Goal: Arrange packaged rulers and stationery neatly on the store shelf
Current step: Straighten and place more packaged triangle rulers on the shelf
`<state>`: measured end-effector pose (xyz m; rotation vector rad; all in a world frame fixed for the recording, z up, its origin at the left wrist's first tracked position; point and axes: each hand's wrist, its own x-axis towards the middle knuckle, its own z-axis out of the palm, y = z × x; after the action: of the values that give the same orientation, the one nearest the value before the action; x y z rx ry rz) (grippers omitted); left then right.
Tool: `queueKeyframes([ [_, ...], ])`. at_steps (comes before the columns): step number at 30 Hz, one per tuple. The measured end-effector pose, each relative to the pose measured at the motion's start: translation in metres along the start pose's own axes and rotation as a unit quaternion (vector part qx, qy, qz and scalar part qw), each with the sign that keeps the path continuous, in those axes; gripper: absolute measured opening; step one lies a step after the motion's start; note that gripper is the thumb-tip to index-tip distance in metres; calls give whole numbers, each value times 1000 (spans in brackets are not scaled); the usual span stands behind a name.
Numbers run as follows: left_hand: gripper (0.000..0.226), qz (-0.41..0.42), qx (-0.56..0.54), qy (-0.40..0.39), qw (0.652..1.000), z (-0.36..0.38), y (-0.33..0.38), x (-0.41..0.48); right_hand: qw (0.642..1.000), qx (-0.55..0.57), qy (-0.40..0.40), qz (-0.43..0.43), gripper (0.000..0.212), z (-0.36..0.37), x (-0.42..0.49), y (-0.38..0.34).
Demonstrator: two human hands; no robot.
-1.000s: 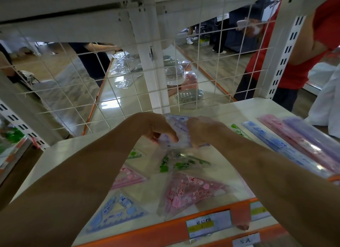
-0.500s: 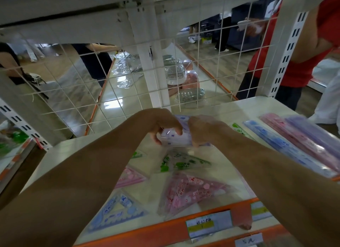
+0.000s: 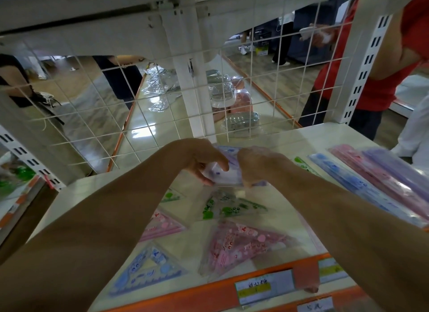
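Together, the left hand (image 3: 204, 159) and right hand (image 3: 257, 166) pinch a purple packaged ruler (image 3: 226, 170) between them, held just above the shelf (image 3: 325, 135) near its back.

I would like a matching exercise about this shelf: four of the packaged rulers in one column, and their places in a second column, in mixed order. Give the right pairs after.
Things
1. blue triangle pack
2. green triangle pack
3. purple pack
4. long ruler packs

Places
A. right side of the shelf
B. held by the left hand and the right hand
C. front left, by the orange edge
D. middle, just on the near side of the hands

Pairs: 1-C, 2-D, 3-B, 4-A
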<state>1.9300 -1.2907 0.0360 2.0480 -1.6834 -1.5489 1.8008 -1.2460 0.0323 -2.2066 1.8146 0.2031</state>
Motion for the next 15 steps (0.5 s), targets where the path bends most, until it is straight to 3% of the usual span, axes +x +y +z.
queueKeyframes([
  [5, 39, 35, 115, 28, 992, 2, -5, 3, 1000, -9, 3, -6, 40, 3, 5, 0],
  [10, 48, 124, 64, -9, 990, -8, -13, 3, 1000, 15, 2, -16, 31, 8, 10, 10],
  [13, 21, 208, 62, 25, 976, -12, -18, -3, 998, 45, 25, -22, 24, 13, 13, 19],
  [15, 18, 260, 73, 64, 961, -10, -22, -5, 996, 68, 41, -33, 17, 15, 13, 21],
])
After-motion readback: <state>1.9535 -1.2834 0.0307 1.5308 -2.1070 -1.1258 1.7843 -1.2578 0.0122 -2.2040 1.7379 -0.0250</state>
